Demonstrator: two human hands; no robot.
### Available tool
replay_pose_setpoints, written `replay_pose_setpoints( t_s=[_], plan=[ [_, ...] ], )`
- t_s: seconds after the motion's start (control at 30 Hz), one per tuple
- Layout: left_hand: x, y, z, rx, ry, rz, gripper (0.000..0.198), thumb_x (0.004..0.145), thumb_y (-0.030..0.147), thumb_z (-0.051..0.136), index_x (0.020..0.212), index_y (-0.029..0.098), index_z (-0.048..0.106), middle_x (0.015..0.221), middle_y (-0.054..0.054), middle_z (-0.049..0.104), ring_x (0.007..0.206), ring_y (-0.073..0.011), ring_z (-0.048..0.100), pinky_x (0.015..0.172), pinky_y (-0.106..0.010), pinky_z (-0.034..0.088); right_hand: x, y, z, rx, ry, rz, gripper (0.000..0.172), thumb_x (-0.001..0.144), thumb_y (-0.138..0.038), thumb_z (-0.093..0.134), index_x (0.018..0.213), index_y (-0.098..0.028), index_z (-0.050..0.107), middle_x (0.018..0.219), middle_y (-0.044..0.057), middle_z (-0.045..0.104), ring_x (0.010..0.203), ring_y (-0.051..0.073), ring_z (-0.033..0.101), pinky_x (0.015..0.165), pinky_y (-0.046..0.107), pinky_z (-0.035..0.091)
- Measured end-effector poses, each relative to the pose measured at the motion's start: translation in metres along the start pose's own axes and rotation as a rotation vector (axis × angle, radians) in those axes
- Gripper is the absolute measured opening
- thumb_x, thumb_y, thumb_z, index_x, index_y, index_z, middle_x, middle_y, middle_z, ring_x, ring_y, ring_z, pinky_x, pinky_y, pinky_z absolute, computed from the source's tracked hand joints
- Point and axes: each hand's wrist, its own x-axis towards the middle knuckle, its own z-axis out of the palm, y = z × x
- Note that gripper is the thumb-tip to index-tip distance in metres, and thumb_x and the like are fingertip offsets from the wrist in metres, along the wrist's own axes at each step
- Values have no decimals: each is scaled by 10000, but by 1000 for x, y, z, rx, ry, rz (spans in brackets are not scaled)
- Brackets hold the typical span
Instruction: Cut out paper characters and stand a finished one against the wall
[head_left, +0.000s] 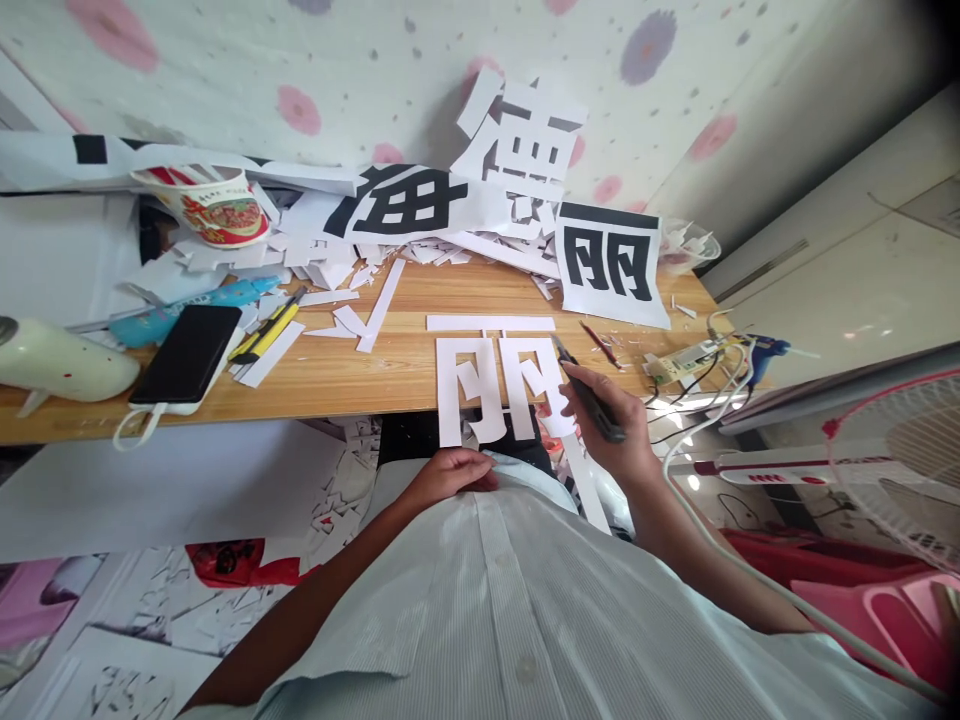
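A white cut-out paper character [491, 385] lies on the wooden table [390, 365] and hangs over its front edge. My right hand [607, 425] is closed round a dark craft knife [589, 392], whose tip rests at the cut-out's right side. My left hand [450, 472] sits below the table edge with fingers curled, touching the lower edge of the paper by my shirt. What its fingers hold is hidden.
A printed black character sheet [611, 265] and more sheets [409, 200] with paper scraps crowd the back. A phone [187, 355], yellow cutter [266, 328], noodle cup [214, 205] and white device [56, 360] lie left. A glue gun [761, 350], cables and a fan [900, 470] are right.
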Motion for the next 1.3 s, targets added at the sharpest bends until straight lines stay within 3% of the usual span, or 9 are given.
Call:
replay_pose_setpoints(
  t_s=[0.13,0.33,0.43,0.53,0.7,0.87,1.0,1.13,1.3],
  plan=[
    [-20,-3,-18,115,55,57,486,845,634,907,1079,208,893,1067,-126,865,1014,-293,803,947,-380,593,-5,24,-14,-230,-33,-61,377,1043,-287,662,1409,-268,755,1192,126,784,1063,291,794,932,445,669],
    [-28,-4,-27,-195,284,118,167,890,304,854,1000,179,872,974,-139,863,903,-285,815,902,-386,617,-28,60,-24,-100,-84,28,720,981,-185,641,1678,-318,522,1368,152,670,1114,272,783,971,450,681],
    [-23,9,-25,-375,320,169,229,957,361,768,1033,158,845,1023,-167,858,969,-310,815,927,-414,625,-40,61,-29,90,-116,64,744,1005,-222,646,1710,-385,477,1495,136,604,1237,287,760,1012,474,687],
    [-14,27,-23,-400,242,204,419,1029,504,664,1115,129,832,1116,-204,844,1060,-369,799,969,-487,623,-50,51,-32,236,-124,112,701,983,-321,754,1657,-375,568,1591,124,562,1316,325,737,1064,506,676],
    [3,43,-21,-385,163,161,487,1086,495,593,1169,69,814,1053,-207,823,1008,-359,773,922,-511,637,-64,40,-23,182,157,200,309,1030,-432,738,1285,-291,840,1300,135,782,1084,312,817,923,482,721],
    [12,45,-13,-392,97,59,459,1009,486,714,1166,63,799,1123,-240,824,1020,-368,788,881,-466,634,-90,40,-16,98,-39,83,572,967,-353,787,1523,-355,654,1220,103,818,1081,333,810,948,499,696],
    [11,51,-2,-368,118,48,416,915,438,833,1112,73,801,1059,-245,835,932,-353,806,812,-424,631,-116,37,-12,31,-143,118,282,970,-333,734,1247,-370,696,1019,68,799,847,326,797,748,474,684],
    [10,62,11,-370,86,64,416,883,412,880,1094,62,802,1039,-243,833,896,-341,812,795,-415,638,-130,45,-1,20,-227,122,319,956,-349,716,1262,-391,636,896,21,772,719,312,768,665,458,659],
    [10,75,28,-370,77,112,422,815,356,946,1119,100,804,959,-174,836,855,-306,817,778,-394,643,-121,59,22,12,-190,85,260,973,-378,700,1231,-373,668,898,37,793,759,331,788,677,459,664]
  ],
)
